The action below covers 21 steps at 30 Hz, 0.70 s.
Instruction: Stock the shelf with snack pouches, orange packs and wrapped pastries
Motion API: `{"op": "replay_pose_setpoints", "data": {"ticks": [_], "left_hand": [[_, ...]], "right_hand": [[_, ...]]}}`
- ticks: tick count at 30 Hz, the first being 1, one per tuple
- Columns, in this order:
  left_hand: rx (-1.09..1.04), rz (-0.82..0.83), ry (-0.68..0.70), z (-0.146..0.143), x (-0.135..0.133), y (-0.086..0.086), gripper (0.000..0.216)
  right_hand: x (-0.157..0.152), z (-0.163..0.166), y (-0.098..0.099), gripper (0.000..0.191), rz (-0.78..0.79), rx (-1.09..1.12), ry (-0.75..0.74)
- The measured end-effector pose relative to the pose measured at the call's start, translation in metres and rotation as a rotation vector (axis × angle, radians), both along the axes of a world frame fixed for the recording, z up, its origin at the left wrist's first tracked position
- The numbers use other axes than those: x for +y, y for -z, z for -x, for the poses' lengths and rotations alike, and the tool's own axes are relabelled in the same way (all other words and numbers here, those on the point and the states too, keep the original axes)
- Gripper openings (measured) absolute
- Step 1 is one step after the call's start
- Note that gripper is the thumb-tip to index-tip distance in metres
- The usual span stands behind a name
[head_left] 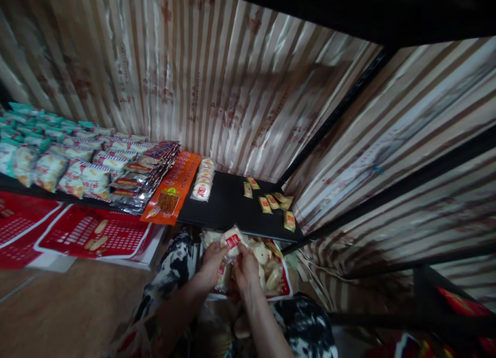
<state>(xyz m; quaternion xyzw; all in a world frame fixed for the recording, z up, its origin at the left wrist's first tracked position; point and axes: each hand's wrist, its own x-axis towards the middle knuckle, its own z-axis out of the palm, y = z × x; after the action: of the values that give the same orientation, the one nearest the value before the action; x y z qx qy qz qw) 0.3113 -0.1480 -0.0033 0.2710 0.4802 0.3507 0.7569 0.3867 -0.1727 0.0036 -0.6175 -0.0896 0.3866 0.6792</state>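
Between both hands is a clear packet (pixel 233 239) with a round white biscuit or cake and a red label. My left hand (pixel 212 265) pinches its left edge, while my right hand (pixel 247 269) grips the right one. Under them, a red and white box (pixel 287 279) is filled with similar pale packets (pixel 273 275), partly hidden by my arms. A short row of matching round packets (pixel 203 182) stands on the black shelf (pixel 232 209) just beyond my hands. Several small yellowish packets (pixel 265 204) lie scattered towards that shelf's right end.
Left along the shelf lie an orange snack bag (pixel 170 192), silver-edged packets (pixel 143 180), white bags (pixel 91 177) and green bags (pixel 27 128). Red boxes (pixel 93 234) sit below. Black metal posts (pixel 341 110) and a striped curtain (pixel 232 79) enclose the back and right.
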Motion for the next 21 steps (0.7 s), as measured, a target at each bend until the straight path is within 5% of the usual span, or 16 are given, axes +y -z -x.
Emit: {"op": "replay_pose_setpoints", "data": {"ticks": [6, 11, 15, 18, 21], "left_hand": [[0.015, -0.189, 0.123, 0.033, 0.018, -0.007, 0.029], [0.332, -0.612, 0.545, 0.067, 0.050, -0.027, 0.037], [0.505, -0.845, 0.732, 0.083, 0.075, -0.055, 0.035], [0.672, -1.040, 0.711, 0.088, 0.090, -0.071, 0.040], [0.867, -1.161, 0.471, 0.090, 0.100, -0.076, 0.046]], "right_hand": [[-0.008, -0.012, -0.005, 0.053, -0.009, -0.150, -0.179], [-0.002, -0.024, -0.023, 0.039, -0.018, -0.467, -0.546], [0.011, -0.019, -0.035, 0.030, 0.009, -0.641, -0.635], [0.026, -0.011, -0.038, 0.031, 0.019, -0.594, -0.633], [0.047, -0.002, -0.035, 0.035, -0.007, -0.427, -0.545]]}}
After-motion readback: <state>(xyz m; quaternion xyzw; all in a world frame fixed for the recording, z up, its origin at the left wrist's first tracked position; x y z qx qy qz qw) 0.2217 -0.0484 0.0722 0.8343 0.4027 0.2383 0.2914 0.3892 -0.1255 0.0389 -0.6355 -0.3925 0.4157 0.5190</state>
